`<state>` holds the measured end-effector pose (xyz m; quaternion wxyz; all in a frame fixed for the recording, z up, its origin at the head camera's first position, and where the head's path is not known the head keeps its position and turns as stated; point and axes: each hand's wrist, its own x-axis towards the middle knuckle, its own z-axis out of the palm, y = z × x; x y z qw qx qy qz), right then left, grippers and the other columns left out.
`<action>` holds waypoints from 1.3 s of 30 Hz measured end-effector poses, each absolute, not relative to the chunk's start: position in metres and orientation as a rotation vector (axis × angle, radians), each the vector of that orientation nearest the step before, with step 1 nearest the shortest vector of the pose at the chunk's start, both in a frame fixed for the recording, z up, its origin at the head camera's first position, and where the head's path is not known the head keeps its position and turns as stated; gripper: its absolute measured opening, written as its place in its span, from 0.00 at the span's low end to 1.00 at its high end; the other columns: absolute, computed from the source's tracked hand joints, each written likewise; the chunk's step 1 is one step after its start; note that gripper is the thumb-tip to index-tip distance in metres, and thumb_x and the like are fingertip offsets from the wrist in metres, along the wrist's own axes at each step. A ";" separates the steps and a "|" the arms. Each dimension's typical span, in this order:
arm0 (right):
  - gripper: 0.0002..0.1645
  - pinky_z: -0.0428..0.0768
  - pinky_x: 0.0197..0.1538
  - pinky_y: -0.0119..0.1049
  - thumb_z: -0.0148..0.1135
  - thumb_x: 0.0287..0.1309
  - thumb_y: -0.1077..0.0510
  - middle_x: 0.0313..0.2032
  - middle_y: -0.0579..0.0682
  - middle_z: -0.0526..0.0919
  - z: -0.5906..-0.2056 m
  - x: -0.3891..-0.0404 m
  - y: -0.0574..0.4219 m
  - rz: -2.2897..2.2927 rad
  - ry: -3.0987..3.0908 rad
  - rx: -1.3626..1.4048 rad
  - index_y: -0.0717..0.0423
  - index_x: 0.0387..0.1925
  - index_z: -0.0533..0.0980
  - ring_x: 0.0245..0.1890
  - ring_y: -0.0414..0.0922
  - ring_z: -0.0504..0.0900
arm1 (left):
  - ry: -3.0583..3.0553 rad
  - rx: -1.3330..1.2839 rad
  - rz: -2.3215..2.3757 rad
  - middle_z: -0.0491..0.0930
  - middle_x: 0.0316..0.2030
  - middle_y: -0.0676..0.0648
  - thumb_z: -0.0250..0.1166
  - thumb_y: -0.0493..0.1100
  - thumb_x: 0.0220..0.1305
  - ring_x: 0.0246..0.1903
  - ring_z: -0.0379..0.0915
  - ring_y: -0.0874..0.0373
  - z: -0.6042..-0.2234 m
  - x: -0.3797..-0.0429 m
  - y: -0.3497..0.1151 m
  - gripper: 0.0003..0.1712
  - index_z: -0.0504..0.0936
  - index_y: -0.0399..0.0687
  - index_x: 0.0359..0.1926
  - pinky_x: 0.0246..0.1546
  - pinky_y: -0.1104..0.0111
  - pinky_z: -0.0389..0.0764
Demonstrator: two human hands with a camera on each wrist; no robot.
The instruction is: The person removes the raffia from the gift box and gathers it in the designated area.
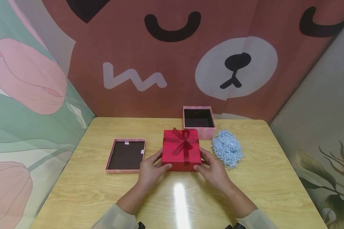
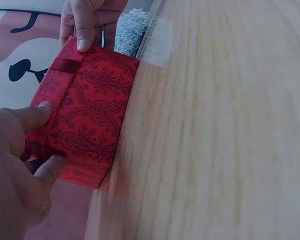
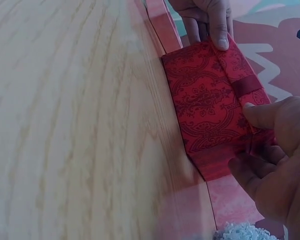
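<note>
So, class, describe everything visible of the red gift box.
The red gift box is squarish, its paper-like sides printed with dark scrolling patterns. The lid is on, a dark red ribbon tied in a bow on top. It sits upright on the wooden table, in front of the open pink box. The left hand and right hand grip its opposite sides.

Wood table (image 1: 97,200) carries red box (image 1: 176,159), pink box (image 1: 205,133), lid (image 1: 125,156), blue shreds (image 1: 227,148).

Left hand (image 1: 150,171) and right hand (image 1: 215,170) grip a red box (image 1: 179,156)
</note>
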<state>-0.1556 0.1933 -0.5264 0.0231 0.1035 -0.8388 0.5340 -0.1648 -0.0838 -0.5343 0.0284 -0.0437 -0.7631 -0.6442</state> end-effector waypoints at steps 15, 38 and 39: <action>0.47 0.81 0.60 0.53 0.77 0.58 0.62 0.67 0.56 0.77 -0.526 -0.158 0.203 1.538 -2.634 0.295 0.50 0.76 0.66 0.62 0.59 0.80 | -2.473 -0.139 -1.864 0.80 0.63 0.44 0.84 0.41 0.51 0.54 0.84 0.51 -0.531 -0.170 -0.074 0.45 0.76 0.49 0.71 0.45 0.68 0.86; 0.47 0.77 0.63 0.48 0.76 0.59 0.61 0.70 0.54 0.74 -0.511 -0.161 0.207 1.542 -2.631 0.335 0.49 0.77 0.65 0.67 0.55 0.76 | -2.515 -0.140 -1.743 0.79 0.65 0.49 0.83 0.46 0.53 0.63 0.78 0.53 -0.514 -0.169 -0.070 0.45 0.76 0.53 0.72 0.55 0.63 0.82; 0.47 0.77 0.63 0.48 0.76 0.59 0.60 0.70 0.54 0.75 -0.509 -0.161 0.207 1.536 -2.627 0.340 0.49 0.77 0.65 0.67 0.55 0.76 | -2.499 -0.155 -1.754 0.78 0.65 0.50 0.83 0.46 0.54 0.63 0.78 0.53 -0.513 -0.170 -0.070 0.45 0.76 0.53 0.72 0.56 0.63 0.81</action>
